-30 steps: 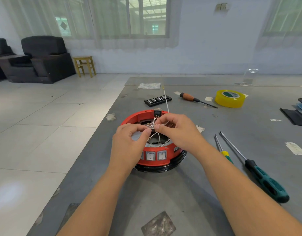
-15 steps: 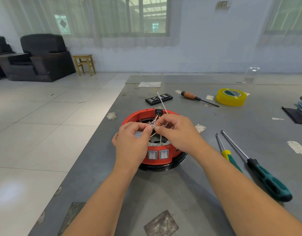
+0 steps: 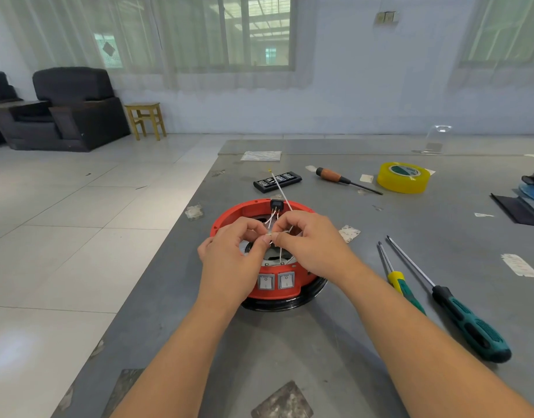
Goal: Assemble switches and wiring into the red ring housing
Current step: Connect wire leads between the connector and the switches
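Both hands, left hand (image 3: 229,260) and right hand (image 3: 308,245), pinch thin white wires (image 3: 274,218) above the red ring housing (image 3: 278,288); the wires look light and springy, likely best pinched near their ends.

left hand (image 3: 229,260): fingers curled, pinching | right hand (image 3: 312,244): fingers curled, pinching, thumbs meeting

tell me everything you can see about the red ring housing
The red ring housing is a round, open-topped shell that looks like plastic, sitting flat on a black base ring on the grey table. Two grey rocker switches sit side by side in its near wall; a small black switch sits at the far rim. Thin white wires rise from inside. Both hands, the left hand and right hand, pinch wires above it.
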The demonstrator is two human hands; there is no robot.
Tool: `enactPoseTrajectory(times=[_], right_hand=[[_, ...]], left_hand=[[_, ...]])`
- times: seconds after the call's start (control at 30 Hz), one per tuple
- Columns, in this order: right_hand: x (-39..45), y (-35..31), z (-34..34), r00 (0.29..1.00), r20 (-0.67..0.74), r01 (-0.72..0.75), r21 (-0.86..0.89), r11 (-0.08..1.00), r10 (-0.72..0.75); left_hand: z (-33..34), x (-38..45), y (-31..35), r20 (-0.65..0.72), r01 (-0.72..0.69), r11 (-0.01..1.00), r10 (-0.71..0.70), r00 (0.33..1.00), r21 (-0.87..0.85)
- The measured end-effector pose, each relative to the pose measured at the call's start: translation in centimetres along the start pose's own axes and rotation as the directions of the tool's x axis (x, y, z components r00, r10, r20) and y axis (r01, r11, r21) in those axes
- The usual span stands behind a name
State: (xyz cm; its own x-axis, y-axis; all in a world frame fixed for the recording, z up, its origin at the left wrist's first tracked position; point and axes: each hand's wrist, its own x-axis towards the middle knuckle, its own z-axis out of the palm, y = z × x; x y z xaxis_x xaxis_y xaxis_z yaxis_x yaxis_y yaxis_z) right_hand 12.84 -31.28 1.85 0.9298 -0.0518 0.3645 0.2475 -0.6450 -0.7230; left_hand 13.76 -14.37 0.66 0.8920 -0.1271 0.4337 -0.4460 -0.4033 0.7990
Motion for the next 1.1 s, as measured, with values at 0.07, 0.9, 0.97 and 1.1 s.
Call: enactPoseTrajectory(times=[0.07, 0.9, 0.97, 1.1], right_hand=[[0.0, 0.0, 0.1, 1.000, 0.003, 0.001, 0.012, 1.000, -0.001], [0.3, -0.9, 0.5, 0.994, -0.037, -0.100, -0.029, 0.995, 0.099], [0.2, -1.0, 0.6, 0.993, -0.042, -0.107, -0.020, 0.994, 0.106], [0.2, -1.2, 0.3, 0.994, 0.013, -0.109, 0.009, 0.994, 0.109]], left_hand=[[-0.1, 0.1, 0.0, 0.022, 0.004, 1.000, -0.004, 1.000, 0.004], [0.5, 0.3, -1.1, -0.032, 0.098, 0.982, -0.104, 0.994, -0.159], [0.9, 0.3, -1.0, -0.074, 0.102, 0.979, -0.117, 0.990, -0.178], [1.0, 0.2, -0.9, -0.103, 0.102, 0.978, -0.122, 0.987, -0.179]])
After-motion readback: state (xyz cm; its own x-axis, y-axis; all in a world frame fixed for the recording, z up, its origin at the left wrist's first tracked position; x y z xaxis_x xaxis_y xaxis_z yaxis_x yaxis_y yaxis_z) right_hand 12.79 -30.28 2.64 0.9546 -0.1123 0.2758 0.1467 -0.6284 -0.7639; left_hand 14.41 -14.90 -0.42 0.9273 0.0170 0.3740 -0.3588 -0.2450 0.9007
